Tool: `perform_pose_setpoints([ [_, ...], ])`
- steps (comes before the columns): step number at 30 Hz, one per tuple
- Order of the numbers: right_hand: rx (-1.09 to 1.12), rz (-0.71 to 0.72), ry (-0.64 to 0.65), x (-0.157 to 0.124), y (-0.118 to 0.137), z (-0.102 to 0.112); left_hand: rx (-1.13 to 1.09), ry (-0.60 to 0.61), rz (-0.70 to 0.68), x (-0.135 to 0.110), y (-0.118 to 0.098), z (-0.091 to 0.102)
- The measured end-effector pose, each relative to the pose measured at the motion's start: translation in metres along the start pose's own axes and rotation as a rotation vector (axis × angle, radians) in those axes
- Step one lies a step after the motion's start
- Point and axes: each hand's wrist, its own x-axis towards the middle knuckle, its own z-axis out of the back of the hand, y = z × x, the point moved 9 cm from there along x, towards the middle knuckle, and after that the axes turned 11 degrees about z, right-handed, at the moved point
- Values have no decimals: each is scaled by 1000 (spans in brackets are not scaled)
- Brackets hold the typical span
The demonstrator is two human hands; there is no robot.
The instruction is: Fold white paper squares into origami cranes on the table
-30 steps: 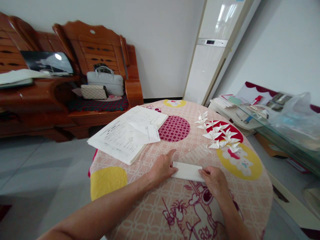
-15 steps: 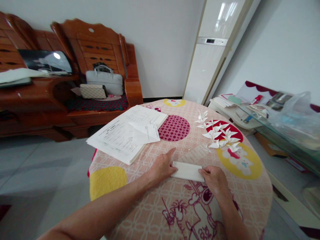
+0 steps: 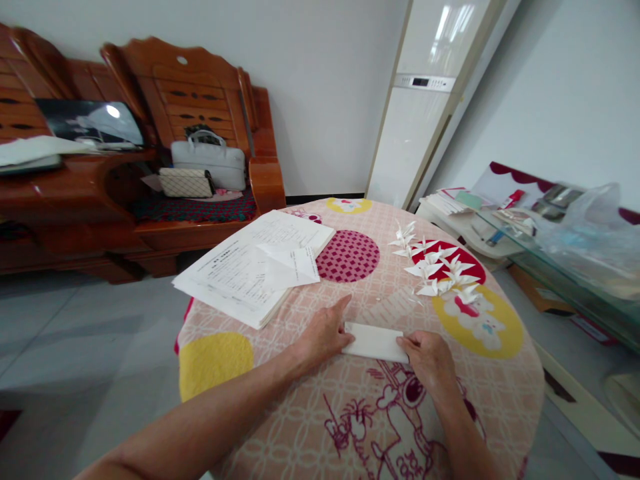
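Note:
A folded white strip of paper (image 3: 376, 342) lies on the patterned tablecloth between my two hands. My left hand (image 3: 327, 331) grips its left end between thumb and fingers, with the index finger stretched out forward. At the right end, my right hand (image 3: 429, 355) pinches the paper between thumb and fingers. Several white folded paper cranes (image 3: 443, 267) stand in a cluster beyond my right hand. Past my left hand lies a stack of printed sheets (image 3: 235, 273), and a loose folded sheet (image 3: 290, 265) rests on top of it.
The round table (image 3: 285, 427) has a wooden sofa (image 3: 200, 87) behind it, holding a grey bag (image 3: 210, 160). A tall white cabinet-like unit (image 3: 420, 120) stands at the back. To the right, a glass-topped table (image 3: 555, 267) carries a plastic bag (image 3: 595, 233) and papers.

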Motion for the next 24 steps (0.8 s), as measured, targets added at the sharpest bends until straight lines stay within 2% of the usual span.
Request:
perform_pose_setpoints([
  [14, -25, -13, 27, 1, 1, 0, 10, -10, 16, -1, -1, 1],
  [19, -31, -4, 16, 1, 2, 0, 85, 3, -7, -2, -2, -3],
  [22, -32, -12, 10, 1, 1, -1, 145, -22, -86, -3, -6, -3],
  [24, -23, -11, -1, 1, 0, -1, 152, -72, -219, -8, -17, 0],
])
